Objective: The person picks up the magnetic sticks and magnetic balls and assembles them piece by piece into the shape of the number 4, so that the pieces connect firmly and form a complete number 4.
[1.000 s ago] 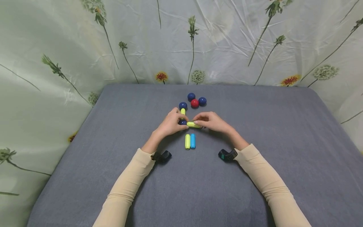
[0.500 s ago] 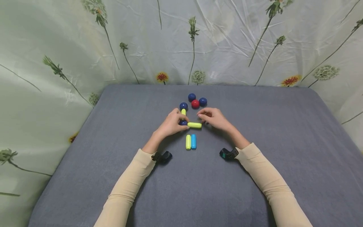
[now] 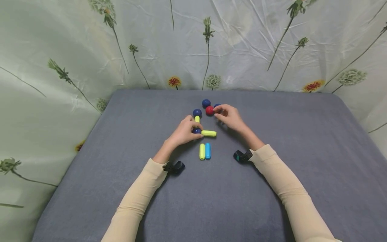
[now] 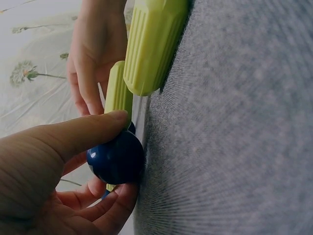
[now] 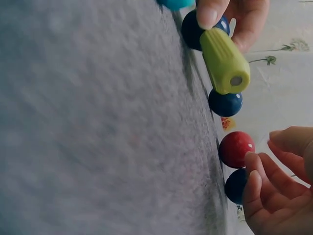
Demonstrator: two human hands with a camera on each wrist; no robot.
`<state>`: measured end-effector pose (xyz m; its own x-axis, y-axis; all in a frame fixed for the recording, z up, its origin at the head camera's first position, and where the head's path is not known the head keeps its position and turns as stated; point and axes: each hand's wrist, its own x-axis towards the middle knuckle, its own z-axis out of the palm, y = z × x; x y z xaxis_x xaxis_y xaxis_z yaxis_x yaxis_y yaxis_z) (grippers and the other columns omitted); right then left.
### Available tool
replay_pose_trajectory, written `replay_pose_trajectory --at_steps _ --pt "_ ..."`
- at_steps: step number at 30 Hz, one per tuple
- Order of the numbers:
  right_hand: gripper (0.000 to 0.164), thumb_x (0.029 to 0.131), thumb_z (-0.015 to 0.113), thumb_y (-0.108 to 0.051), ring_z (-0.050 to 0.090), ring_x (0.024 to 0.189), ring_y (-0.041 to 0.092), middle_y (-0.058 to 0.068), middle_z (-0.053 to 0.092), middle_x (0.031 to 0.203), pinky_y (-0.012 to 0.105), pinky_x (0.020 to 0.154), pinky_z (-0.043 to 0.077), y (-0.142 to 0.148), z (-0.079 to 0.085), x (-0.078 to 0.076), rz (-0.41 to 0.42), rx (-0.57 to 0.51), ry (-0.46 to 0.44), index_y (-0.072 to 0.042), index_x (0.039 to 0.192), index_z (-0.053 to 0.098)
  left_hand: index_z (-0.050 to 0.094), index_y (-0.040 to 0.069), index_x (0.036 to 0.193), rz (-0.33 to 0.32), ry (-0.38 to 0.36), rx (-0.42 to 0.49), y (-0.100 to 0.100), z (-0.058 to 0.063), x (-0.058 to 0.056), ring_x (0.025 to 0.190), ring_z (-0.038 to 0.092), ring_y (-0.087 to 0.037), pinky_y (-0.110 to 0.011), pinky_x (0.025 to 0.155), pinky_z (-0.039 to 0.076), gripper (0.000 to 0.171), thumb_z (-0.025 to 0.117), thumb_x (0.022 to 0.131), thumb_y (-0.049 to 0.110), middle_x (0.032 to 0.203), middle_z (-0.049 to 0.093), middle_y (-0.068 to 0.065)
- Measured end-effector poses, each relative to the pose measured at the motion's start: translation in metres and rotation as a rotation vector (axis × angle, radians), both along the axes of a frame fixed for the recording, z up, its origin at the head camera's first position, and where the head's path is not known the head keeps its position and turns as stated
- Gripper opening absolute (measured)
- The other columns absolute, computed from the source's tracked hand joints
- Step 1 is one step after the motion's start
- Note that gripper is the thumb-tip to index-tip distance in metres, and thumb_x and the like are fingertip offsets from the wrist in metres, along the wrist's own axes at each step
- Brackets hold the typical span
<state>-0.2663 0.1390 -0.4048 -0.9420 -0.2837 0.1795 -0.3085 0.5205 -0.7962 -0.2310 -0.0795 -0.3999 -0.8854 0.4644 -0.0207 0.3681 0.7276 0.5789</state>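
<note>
My left hand (image 3: 183,132) holds a blue ball (image 4: 116,157) between thumb and fingers. From this ball a yellow-green rod (image 3: 209,133) points right, with a grey disc on its free end in the right wrist view. A second yellow-green rod (image 3: 197,120) runs away from the held ball to another blue ball (image 3: 197,113). My right hand (image 3: 231,117) hovers by a red ball (image 5: 236,149), fingers bent and thumb apart, nothing gripped. Whether its fingertips touch the red ball is unclear. A blue ball (image 3: 216,105) is partly hidden behind that hand.
One more blue ball (image 3: 206,103) sits behind the red one. Nearer the body, a yellow-green rod (image 3: 202,151) and a blue rod (image 3: 208,151) lie side by side on the grey tabletop (image 3: 208,201). A floral curtain (image 3: 235,43) hangs along the back.
My right hand has let go of the right-pointing yellow-green rod and moved away from the body to the red ball. The left hand stays on its blue ball.
</note>
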Motion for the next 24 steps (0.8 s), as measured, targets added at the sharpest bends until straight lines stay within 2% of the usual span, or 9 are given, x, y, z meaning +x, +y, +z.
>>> replay_pose_trajectory --at_steps 6,14,19,24 --pt "0.028 0.088 0.062 -0.01 0.06 0.075 0.026 0.015 0.06 0.116 0.027 0.064 0.044 -0.004 0.006 -0.008 -0.016 0.075 0.04 -0.004 0.115 0.063 0.071 0.01 0.101 -0.008 0.011 -0.002 0.001 0.001 0.0 0.082 0.04 -0.017 -0.024 0.066 0.032 0.026 0.073 0.081 0.025 0.092 0.044 -0.007" --pt "0.036 0.088 0.062 -0.011 0.057 0.069 0.021 0.015 0.057 0.126 0.027 0.063 0.044 -0.009 0.003 -0.014 0.036 0.151 0.089 -0.005 0.124 0.059 0.071 0.01 0.102 -0.007 -0.004 -0.007 0.001 0.0 0.0 0.083 0.039 -0.017 -0.025 0.067 0.031 0.027 0.073 0.081 0.026 0.092 0.044 -0.007" --pt "0.043 0.088 0.062 -0.011 0.056 0.07 0.022 0.015 0.054 0.134 0.029 0.065 0.045 -0.012 0.004 -0.015 0.083 0.206 0.092 -0.006 0.13 0.054 0.071 0.01 0.102 -0.005 -0.004 -0.008 0.001 0.0 0.0 0.083 0.039 -0.017 -0.025 0.067 0.031 0.026 0.073 0.081 0.026 0.092 0.044 -0.007" --pt "0.043 0.087 0.062 -0.009 0.057 0.077 0.025 0.017 0.055 0.131 0.034 0.07 0.046 -0.014 0.004 -0.016 0.11 0.25 0.107 -0.004 0.13 0.055 0.071 0.01 0.102 -0.007 -0.006 -0.003 0.001 0.001 0.001 0.082 0.039 -0.017 -0.025 0.066 0.031 0.026 0.073 0.081 0.025 0.092 0.043 -0.007"
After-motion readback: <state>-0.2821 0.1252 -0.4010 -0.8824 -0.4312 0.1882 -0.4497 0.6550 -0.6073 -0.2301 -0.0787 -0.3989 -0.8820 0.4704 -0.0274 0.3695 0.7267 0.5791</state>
